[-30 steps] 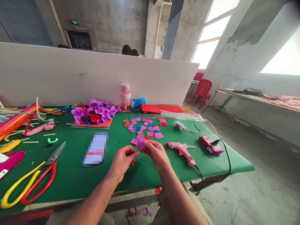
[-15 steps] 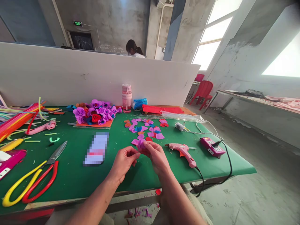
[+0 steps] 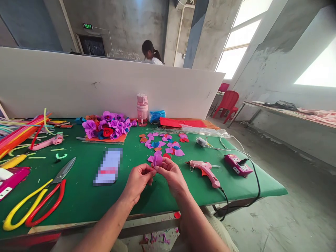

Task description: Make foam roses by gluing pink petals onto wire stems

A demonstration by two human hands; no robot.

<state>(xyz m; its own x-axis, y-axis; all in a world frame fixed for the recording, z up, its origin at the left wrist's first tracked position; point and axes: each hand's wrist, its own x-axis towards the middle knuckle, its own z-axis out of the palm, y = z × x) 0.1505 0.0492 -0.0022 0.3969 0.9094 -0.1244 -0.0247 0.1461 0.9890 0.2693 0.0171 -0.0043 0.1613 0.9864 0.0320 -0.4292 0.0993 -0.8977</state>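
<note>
Right hand (image 3: 172, 175) lowered its thumb, pinching purple paper (image 3: 158, 160) low; left hand (image 3: 138, 179), fingertips together, just beneath.

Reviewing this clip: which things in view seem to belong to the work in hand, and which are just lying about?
Likely part of the work:
purple paper piece, in the right hand, left hand close by
loose paper pieces
paper flowers
glue gun and scissors, both unheld

Apparently just lying about:
pink bottle
phone-like slab
white plug
</note>
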